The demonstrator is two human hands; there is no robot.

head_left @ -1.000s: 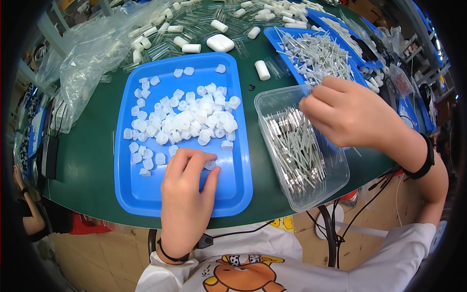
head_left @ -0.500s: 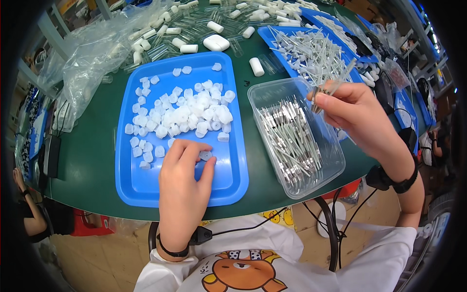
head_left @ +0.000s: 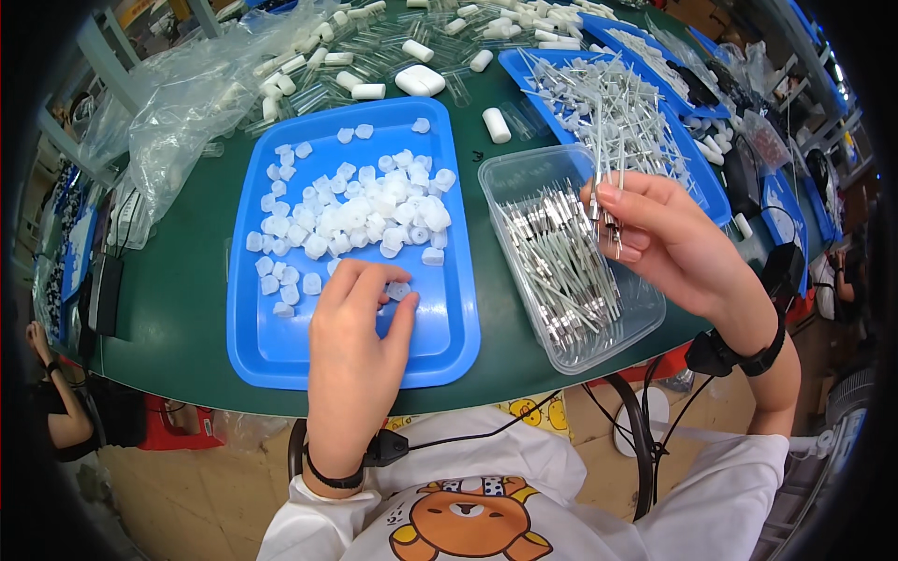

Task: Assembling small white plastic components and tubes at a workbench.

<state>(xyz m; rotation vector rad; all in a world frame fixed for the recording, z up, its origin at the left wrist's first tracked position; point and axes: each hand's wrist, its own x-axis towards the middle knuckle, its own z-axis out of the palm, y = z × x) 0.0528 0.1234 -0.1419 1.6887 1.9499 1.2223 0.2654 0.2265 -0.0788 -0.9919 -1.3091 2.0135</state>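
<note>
Over the front of a blue tray [head_left: 245, 351], my left hand [head_left: 351, 365] pinches a small translucent white plastic cap [head_left: 398, 291] between thumb and forefinger. Loose caps [head_left: 365, 210] of the same kind lie heaped in the tray behind that hand. My right hand [head_left: 678, 248] is closed on several thin pale rods with metal ends [head_left: 607, 192], held roughly upright with the metal ends down. It hovers at the right rim of a clear plastic box [head_left: 645, 323], which holds many similar rods [head_left: 561, 266].
Another blue tray [head_left: 716, 201] at the back right carries rods with caps on them. Clear tubes [head_left: 374, 45] and white cylinders [head_left: 496, 125] are strewn along the back, near a white rounded case [head_left: 420, 81]. A crumpled plastic bag [head_left: 178, 103] lies at the left.
My right hand has turned, bringing the rods from a slant to nearly upright, and sits slightly lower. My left hand stays over the tray with the cap, which has tilted a little.
</note>
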